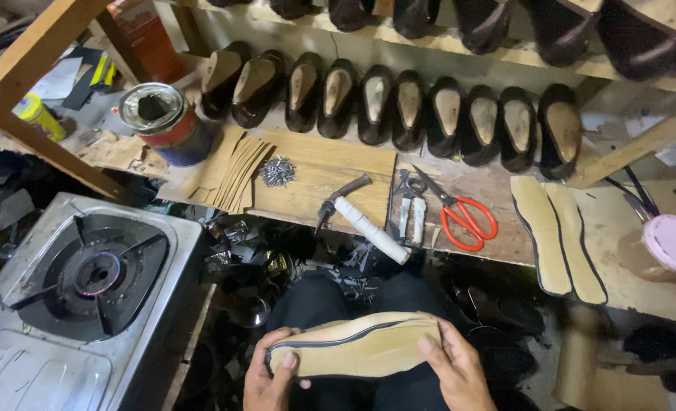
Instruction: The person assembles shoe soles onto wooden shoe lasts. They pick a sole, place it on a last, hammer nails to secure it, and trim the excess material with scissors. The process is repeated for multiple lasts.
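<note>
Low in the head view, both my hands hold a tan shoe insole (357, 346) with dark piping along its edge, lying across my lap. My left hand (271, 377) grips its left end, thumb on top. At the right end, my right hand (456, 369) holds it with fingers curled over the edge. On the wooden workbench (315, 179) above lie a white-handled hammer (364, 221), pliers (409, 205), red-handled scissors (459, 209) and a small pile of nails (277, 171).
A row of dark shoes on lasts (399, 106) lines the back of the bench, with more on a shelf above. Two insoles (558, 236) lie at right, a glue tin (163, 118) and cardboard pieces (231, 171) at left. A gas stove (87, 281) stands lower left.
</note>
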